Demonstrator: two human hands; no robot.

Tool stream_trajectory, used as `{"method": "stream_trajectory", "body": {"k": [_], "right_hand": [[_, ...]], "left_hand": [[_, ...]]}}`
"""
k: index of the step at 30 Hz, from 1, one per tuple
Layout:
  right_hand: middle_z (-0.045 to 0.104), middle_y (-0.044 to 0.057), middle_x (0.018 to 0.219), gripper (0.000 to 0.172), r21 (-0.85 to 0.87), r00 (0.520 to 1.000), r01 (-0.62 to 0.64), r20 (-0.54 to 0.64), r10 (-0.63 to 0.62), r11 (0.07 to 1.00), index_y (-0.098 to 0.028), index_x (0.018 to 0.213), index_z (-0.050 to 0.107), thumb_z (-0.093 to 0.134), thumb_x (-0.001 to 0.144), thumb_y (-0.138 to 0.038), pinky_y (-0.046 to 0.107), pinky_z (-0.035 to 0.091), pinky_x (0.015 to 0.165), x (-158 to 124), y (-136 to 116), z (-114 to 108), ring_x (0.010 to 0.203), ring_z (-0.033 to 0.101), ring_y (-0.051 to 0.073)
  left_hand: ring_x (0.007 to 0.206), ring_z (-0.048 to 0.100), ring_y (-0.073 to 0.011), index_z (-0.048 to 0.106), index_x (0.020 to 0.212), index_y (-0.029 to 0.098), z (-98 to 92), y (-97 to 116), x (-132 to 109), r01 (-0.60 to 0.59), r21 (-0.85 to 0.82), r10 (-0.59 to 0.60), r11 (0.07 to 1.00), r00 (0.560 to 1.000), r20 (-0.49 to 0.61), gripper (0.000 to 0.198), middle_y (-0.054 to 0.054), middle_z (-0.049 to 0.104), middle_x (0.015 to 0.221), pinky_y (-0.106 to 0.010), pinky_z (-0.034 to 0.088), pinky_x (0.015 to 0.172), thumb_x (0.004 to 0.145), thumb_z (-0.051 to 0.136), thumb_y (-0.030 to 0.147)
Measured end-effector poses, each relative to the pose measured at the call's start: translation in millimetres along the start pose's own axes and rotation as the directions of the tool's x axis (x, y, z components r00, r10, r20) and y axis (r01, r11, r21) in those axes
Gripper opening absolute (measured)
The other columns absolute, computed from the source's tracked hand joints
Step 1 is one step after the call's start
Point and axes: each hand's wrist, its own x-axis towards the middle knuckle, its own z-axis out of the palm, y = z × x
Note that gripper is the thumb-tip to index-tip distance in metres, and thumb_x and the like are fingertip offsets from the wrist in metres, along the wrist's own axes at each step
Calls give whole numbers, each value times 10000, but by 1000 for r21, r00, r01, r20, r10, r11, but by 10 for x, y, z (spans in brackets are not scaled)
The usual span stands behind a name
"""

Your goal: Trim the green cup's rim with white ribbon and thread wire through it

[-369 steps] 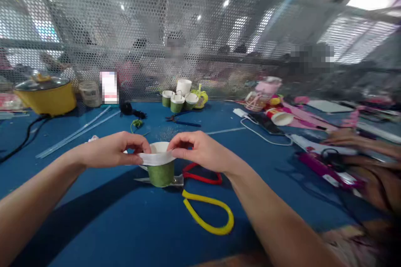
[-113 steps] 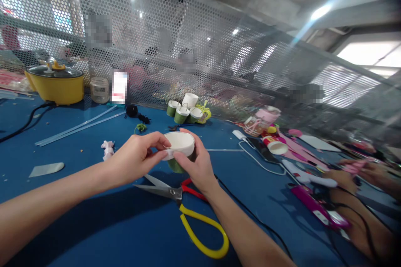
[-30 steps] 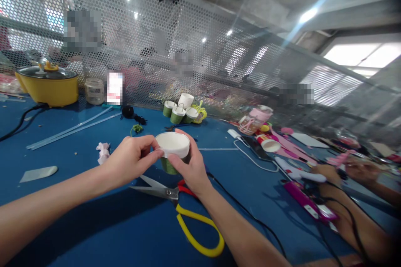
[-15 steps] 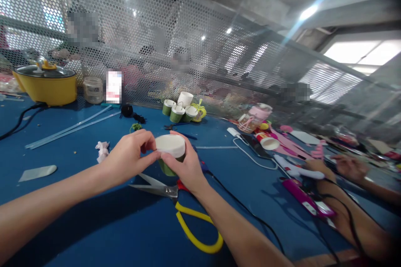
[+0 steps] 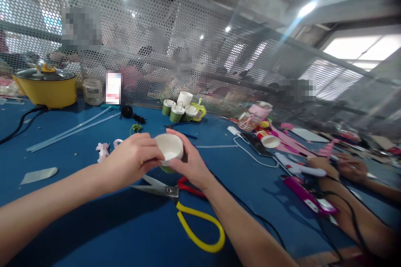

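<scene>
A small green paper cup with a white band round its rim is held just above the blue table. My left hand wraps the cup's left side with its fingers closed on the band. My right hand grips the right side, thumb on the rim. Only a sliver of the green body shows below my fingers. Scissors with a red and a yellow handle lie on the table right under my hands.
Several green cups stand by the perforated metal screen. A yellow pot and a jar are far left, clear rods beside them. At right, another person's hands work among pink items, a purple tool and cables.
Both hands have closed further round the cup and lowered it slightly; my left fingers now cover more of its side. The other person's hands shifted at the right.
</scene>
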Motion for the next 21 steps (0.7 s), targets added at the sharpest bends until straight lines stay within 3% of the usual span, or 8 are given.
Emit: {"method": "stream_trajectory", "body": {"k": [4,10,16,21], "right_hand": [[506,108,1220,589,-53,997,55,50,-52,997,-186,1174,470,424,759,-602,367,359,944,38,-66,-87,1128,455,233],[505,149,1208,743,-212,998,70,15,-68,975,-126,1232,412,422,712,-657,384,359,942,15,-2,-42,1094,478,251],[516,124,1161,689,-244,1000,1,-30,-9,970,-145,1271,327,565,718,-481,380,424,869,-23,13,55,996,526,224],[474,125,1211,592,-196,986,74,-131,-101,978,-178,1225,340,595,722,-359,376,414,903,-17,24,87,1077,490,216]], "left_hand": [[682,504,-165,623,741,153,21,2,1,-32,65,33,997,999,-19,157,-47,642,715,-291,384,643,811,484,173],[654,496,-142,619,717,157,11,3,3,147,-84,-148,986,989,-6,137,-32,605,658,-245,378,603,793,510,192],[601,491,-107,626,713,164,-29,45,12,385,-268,-383,883,922,62,133,0,589,663,-207,362,555,753,537,255],[542,446,-97,635,697,170,-38,48,36,511,-344,-518,788,852,81,159,28,577,591,-205,316,504,727,543,296]]}}
